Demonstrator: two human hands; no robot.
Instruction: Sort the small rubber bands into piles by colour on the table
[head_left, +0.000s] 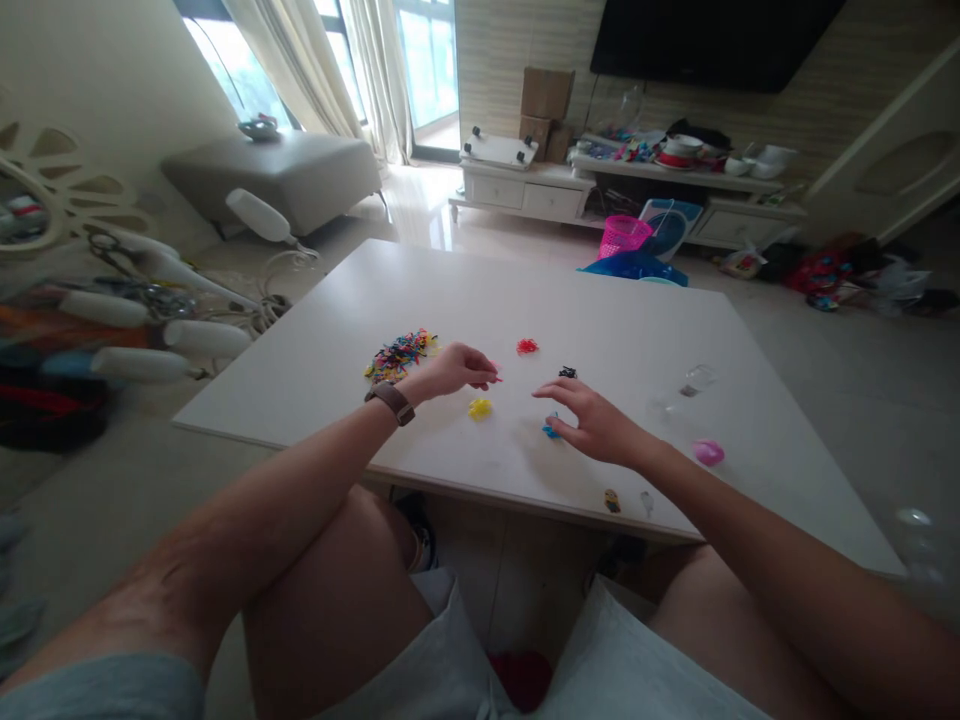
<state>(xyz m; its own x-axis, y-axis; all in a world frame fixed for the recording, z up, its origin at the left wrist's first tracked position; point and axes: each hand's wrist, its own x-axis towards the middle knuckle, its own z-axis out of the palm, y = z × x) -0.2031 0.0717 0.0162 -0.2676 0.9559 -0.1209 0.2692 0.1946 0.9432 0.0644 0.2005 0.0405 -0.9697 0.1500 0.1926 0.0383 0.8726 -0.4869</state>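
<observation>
My left hand (461,368) is closed in a pinch on a small red piece (497,380), above the table just behind a little yellow pile (480,408). To its left lies a larger heap of mixed-colour small pieces (397,355). My right hand (589,418) has its fingers apart and holds nothing. It hovers by a small blue pile (551,427), with the thumb partly covering that pile. Farther back on the white table (450,290) are a red pile (527,346) and a black pile (568,371). What the small pieces are is too fine to tell.
On the table's right are a clear container (697,380), a pink item (708,452), a small yellow-brown figure (612,500) and a clear trinket (646,503). Beyond the far edge stand a pink basket (624,236) and a TV cabinet (517,190). A white-armed lamp (259,215) is on the left.
</observation>
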